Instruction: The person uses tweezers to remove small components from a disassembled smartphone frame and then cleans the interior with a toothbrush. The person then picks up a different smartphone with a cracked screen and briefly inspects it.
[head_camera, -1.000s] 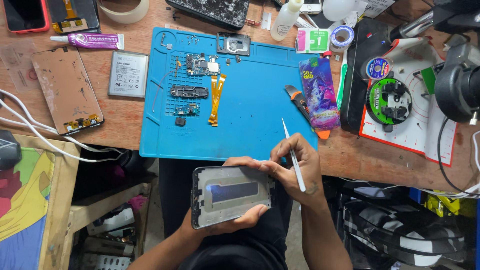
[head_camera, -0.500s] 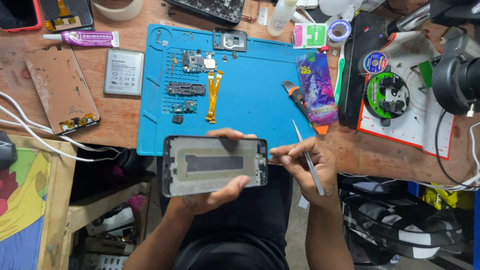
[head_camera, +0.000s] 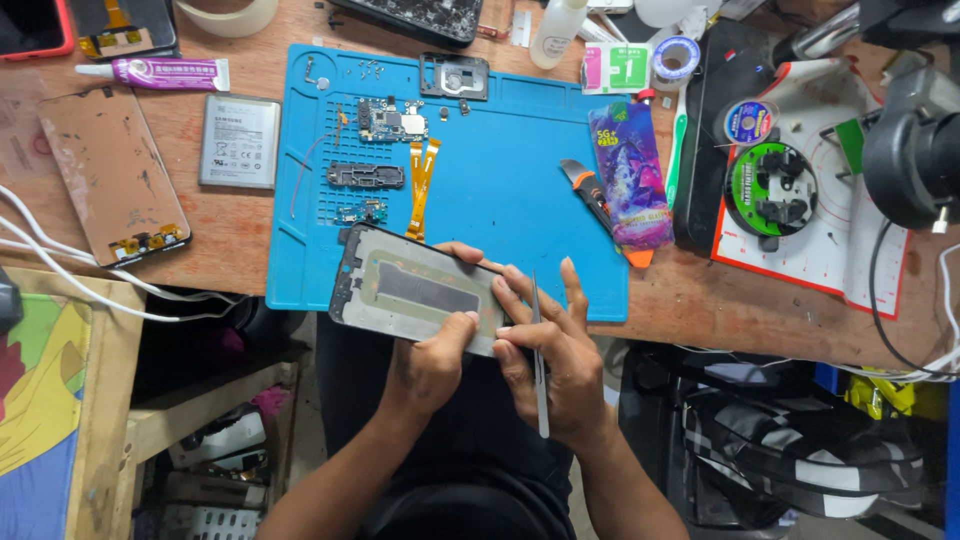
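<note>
L hand (head_camera: 432, 365) + R hand (head_camera: 553, 360) grip phone frame (head_camera: 415, 290)

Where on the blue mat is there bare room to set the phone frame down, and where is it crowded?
Bare: the blue mat between the orange flex cables and the utility knife, below the camera bracket. Crowded: the mat's left part, with circuit boards, and the desk's top-right corner around the solder spool.

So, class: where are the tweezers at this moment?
In the head view, the tweezers lie in the right hand, lower centre, beside the phone frame and below the blue mat.
</note>
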